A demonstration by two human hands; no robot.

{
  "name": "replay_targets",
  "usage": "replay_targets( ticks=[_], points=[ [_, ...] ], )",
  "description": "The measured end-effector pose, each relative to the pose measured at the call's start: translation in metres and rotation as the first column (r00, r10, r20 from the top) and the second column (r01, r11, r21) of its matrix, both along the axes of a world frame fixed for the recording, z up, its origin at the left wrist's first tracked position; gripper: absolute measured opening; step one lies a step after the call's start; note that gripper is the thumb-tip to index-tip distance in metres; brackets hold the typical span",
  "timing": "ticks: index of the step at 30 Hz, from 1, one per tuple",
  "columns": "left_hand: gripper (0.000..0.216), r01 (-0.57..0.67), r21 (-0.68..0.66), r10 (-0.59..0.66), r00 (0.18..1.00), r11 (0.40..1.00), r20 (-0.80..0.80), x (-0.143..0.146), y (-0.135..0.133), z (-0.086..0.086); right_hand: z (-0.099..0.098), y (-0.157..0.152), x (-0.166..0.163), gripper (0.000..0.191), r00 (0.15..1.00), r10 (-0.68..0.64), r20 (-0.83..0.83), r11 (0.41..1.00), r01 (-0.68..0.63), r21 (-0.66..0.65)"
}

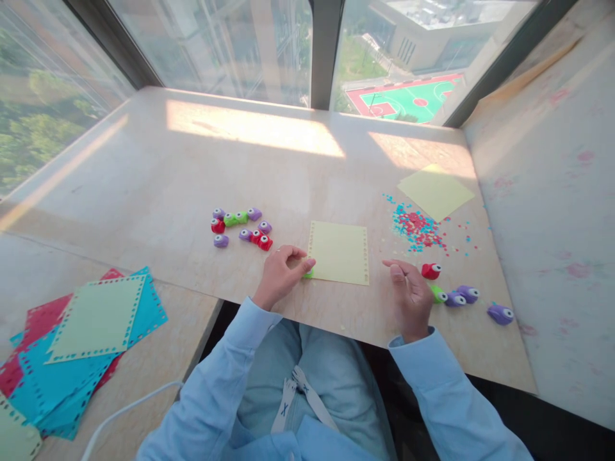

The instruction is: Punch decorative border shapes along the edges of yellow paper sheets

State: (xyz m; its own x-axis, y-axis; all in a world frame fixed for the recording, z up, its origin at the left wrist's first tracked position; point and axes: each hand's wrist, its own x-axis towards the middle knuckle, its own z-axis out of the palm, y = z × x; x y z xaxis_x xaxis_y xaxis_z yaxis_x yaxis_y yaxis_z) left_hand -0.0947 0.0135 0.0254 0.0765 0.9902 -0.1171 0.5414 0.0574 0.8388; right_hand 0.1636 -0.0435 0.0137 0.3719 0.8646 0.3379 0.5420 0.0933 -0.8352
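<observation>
A pale yellow sheet of paper lies on the windowsill-like table, with small holes along its left and right edges. My left hand is closed at the sheet's lower left corner, on a small green craft punch that mostly hides under the thumb. To the right of the sheet, and apart from it, my right hand is curled with the thumb against the fingers, and no object shows in it. Close beside it are a red punch, a green punch and purple punches.
Several craft punches stand left of the sheet. Red and blue confetti is scattered at right, by another yellow sheet. Punched red, blue and yellow sheets are stacked at lower left, near a white cable. Windows border the back.
</observation>
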Motion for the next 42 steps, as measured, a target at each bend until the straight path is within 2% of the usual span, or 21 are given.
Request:
replay_targets(
  ticks=[10,14,19,23,28,34,42],
  points=[
    [0.032,-0.016,-0.001,0.016,0.999,1.0,-0.03,0.001,0.002,-0.006,-0.005,0.001,0.002,0.03,0.999,0.017,-0.051,0.999,-0.02,-0.049],
    [0.028,0.005,-0.036,-0.011,0.987,0.999,-0.163,0.004,0.004,0.0,-0.007,0.001,0.003,0.031,0.998,0.022,-0.051,0.998,-0.025,-0.054],
    [0.021,0.031,-0.186,-0.101,0.919,0.982,-0.381,0.013,0.008,0.018,-0.011,0.002,0.003,0.031,0.998,0.037,-0.06,0.998,-0.04,-0.046],
    [0.019,0.056,-0.264,-0.173,0.878,0.963,-0.445,0.017,0.011,0.025,-0.015,0.003,0.004,0.032,0.996,0.061,-0.059,0.997,-0.063,-0.038],
    [0.021,0.057,-0.296,-0.194,0.868,0.953,-0.458,0.021,0.013,0.027,-0.017,0.004,0.005,0.033,0.996,0.073,-0.044,0.997,-0.074,-0.019],
    [0.026,0.044,-0.305,-0.179,0.884,0.951,-0.431,0.02,0.017,0.026,-0.02,0.008,0.006,0.033,0.994,0.098,0.056,0.995,-0.099,0.007],
    [0.032,0.182,-0.304,-0.24,0.957,0.935,-0.165,0.003,0.035,0.012,-0.022,0.008,0.003,0.028,0.92,0.222,0.323,0.966,-0.252,0.053]
  ],
)
